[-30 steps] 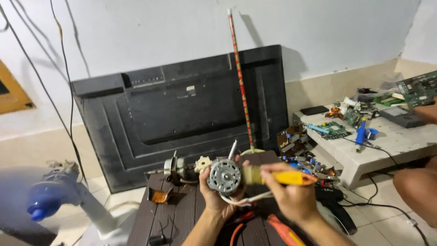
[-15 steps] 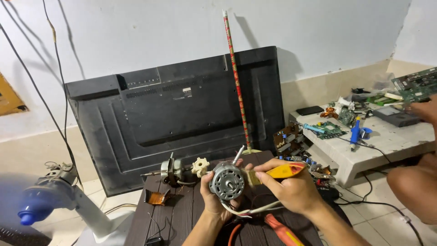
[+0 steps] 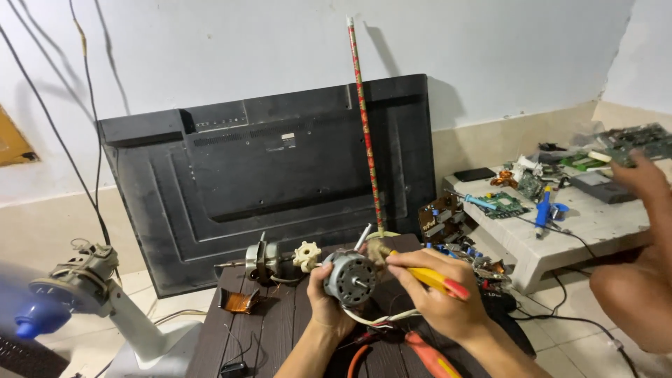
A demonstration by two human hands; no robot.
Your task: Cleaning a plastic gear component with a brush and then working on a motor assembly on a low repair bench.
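- Right up front on the dark slatted table (image 3: 280,329), the left hand (image 3: 327,301) is wrapped around a small electric motor (image 3: 350,277), fingers closed on its round metal body, holding it just above the tabletop with the shaft end facing the camera.
- Right hand (image 3: 437,294) is closed around a yellow-handled screwdriver (image 3: 427,276), tip pressed in at the motor's upper right edge. Firm grip, nothing loose.
- Progress-wise, I'd say it's mid-teardown: the motor is already out of whatever housing it had, white wires (image 3: 374,320) still trail from underneath it, and the casing looks to be in one piece, so opening it up seems to be what's left.
- Motor itself looks grey and a bit worn, with vent slots around the face and a short shaft poking out the centre.
- Orange-handled pliers (image 3: 427,353) lie on the table just under the wrists.
- A bit further back sit a second motor part (image 3: 262,262), a cream plastic knob (image 3: 306,255) beside it, and a copper coil (image 3: 238,301) near the left edge.
- Off to the left stands a stripped fan stand (image 3: 91,287).
- Over on the right, a low white bench (image 3: 581,224) is covered in circuit boards, with another person's hand (image 3: 640,175) reaching over it.
- Leaning on the wall at the back: a big flat TV (image 3: 273,175), rear side out, and a thin striped stick (image 3: 364,126).
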